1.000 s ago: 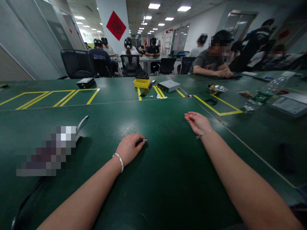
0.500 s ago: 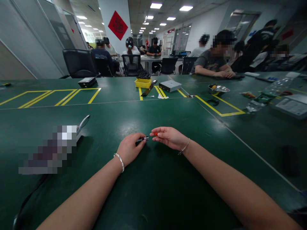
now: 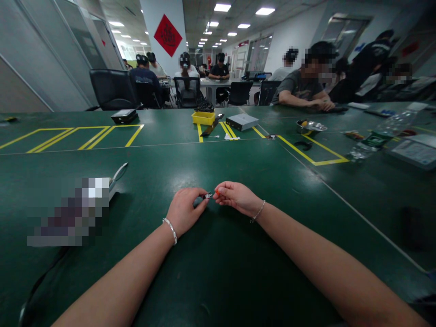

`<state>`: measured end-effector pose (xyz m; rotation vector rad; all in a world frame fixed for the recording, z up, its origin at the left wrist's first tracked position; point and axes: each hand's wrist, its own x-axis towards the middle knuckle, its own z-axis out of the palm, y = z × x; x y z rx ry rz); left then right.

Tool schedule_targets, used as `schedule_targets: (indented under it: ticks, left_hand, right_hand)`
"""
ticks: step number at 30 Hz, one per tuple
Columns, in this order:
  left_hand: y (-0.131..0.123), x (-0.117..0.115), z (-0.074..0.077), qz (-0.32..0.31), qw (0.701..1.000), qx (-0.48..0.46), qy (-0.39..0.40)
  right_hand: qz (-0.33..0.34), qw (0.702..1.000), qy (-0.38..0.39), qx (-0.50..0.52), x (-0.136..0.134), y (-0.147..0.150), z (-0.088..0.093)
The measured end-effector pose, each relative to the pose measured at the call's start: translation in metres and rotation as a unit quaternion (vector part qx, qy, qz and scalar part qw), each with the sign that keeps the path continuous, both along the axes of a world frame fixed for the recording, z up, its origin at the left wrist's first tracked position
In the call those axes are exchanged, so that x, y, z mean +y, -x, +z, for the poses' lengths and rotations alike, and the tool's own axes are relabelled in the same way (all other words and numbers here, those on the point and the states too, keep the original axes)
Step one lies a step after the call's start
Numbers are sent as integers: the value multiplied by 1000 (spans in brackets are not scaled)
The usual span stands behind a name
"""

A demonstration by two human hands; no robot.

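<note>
My left hand (image 3: 185, 206) rests low over the green table (image 3: 211, 277), thumb and fingers pinched on a small dark piece with a silvery pronged end (image 3: 208, 195). That end points right, toward my other hand. Between the thumb and forefinger of my right hand (image 3: 236, 197) is a tiny orange-red piece (image 3: 217, 192), closed in the grip. The two pieces are very close; whether they touch I cannot tell. Both are too small to name, and the fingers partly hide them.
Left of my arms lies a blurred-out device (image 3: 73, 213) with a cable. Farther back stand a yellow bin (image 3: 203, 118), a grey box (image 3: 241, 121) and a metal bowl (image 3: 311, 126). A plastic bottle (image 3: 378, 136) lies at right. A person (image 3: 303, 91) sits across the table.
My right hand has moved slightly left toward the pronged piece, and its outstretched fingers have curled in around the orange-red piece. My left hand has barely moved.
</note>
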<state>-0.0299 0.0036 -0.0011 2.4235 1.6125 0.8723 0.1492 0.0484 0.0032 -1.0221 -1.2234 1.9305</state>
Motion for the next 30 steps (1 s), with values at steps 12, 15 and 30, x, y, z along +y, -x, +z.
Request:
schedule_targets:
  ticks: [12,15,30]
  left_hand:
    - [-3,0,-1,4,999,32,-25]
    - [-2,0,-2,18,999,33,-23]
    - [2,3,-8,61,997,26,-39]
  right_hand:
    - [-94,990,-81,-73,-13,24,-8]
    - [-94,991,-79,-52,-15,27,-10]
    - [-50,998,5,27,-19,24,-6]
